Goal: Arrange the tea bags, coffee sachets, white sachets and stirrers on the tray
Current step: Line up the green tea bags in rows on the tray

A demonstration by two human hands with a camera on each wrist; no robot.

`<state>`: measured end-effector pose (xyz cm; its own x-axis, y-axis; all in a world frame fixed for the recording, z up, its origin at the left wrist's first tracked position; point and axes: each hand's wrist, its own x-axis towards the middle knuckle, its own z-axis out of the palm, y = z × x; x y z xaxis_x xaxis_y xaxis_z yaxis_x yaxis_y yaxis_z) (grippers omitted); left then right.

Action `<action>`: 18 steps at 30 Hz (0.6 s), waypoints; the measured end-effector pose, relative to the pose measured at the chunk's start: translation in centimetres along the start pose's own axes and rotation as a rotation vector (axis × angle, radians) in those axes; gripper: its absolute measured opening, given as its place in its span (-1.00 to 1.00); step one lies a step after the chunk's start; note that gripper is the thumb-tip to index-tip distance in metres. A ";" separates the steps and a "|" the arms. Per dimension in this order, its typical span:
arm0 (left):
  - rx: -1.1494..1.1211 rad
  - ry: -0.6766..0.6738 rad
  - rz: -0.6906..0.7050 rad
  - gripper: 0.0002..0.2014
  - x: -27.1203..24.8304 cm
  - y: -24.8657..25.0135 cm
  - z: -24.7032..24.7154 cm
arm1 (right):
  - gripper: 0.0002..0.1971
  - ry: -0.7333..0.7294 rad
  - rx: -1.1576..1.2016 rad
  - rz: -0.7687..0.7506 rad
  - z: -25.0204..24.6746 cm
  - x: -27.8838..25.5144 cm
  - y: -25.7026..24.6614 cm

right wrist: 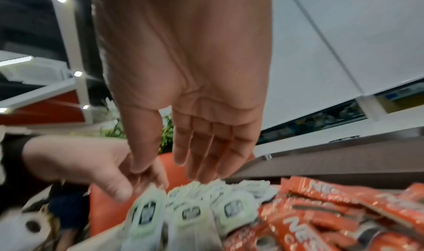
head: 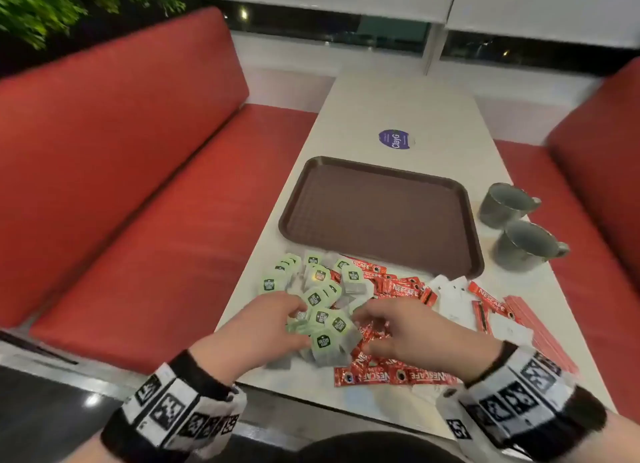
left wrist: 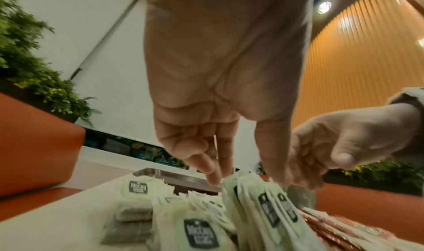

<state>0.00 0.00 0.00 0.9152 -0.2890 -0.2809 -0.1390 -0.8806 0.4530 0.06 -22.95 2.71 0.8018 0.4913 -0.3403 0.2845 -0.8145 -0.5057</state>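
**Two hands over the tea bags, tray bare**

Two hands work at the near end of the bench (head: 398, 109), both above a loose heap of green tea bags (head: 322, 310). The left hand (head: 266, 324) reaches down with fingers bent toward the top edge of a small upright bundle of tea bags; the left wrist view shows its fingertips (left wrist: 213, 178) at that edge and its thumb on the other side, but blur makes it unclear whether they truly pinch the bundle. The right hand (head: 408, 327) hovers with fingers nearly straight and together, tips just above the tea bags where they meet the red coffee sachets (head: 398, 288); it holds nothing that can be seen.

Coffee sachets spread to the right of the tea bags and along the near edge of the bench, some lying under the right hand. Further right lie the white sachets (head: 450, 296), mixed with a few more red ones, and beyond them a row of red stirrers (head: 540, 331) along the bench's right edge.

A brown tray (head: 381, 213) sits just behind the heap, with nothing on it. Two grey mugs (head: 519, 227) lie on their sides to the right of the tray. A round blue sticker (head: 396, 139) marks the bench behind the tray. Red cushioned seats (head: 121, 185) flank both sides.
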 end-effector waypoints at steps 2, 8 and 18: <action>0.067 -0.028 -0.024 -0.53 0.6 -0.1 0.3 | -0.54 0.004 -0.076 -0.008 0.8 1.7 -0.7; 0.085 0.046 -0.014 -0.80 1.7 -0.7 0.9 | -0.63 0.056 -0.162 -0.028 3.6 4.2 -0.9; -0.049 0.143 0.031 -0.88 2.7 -0.9 1.7 | -0.70 0.269 -0.439 -0.455 6.0 3.7 -0.2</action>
<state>1.96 -0.68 -2.63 0.9558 -0.2565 -0.1439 -0.1530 -0.8515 0.5016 -0.16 -19.12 -3.22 0.6388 0.7665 0.0671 0.7648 -0.6230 -0.1641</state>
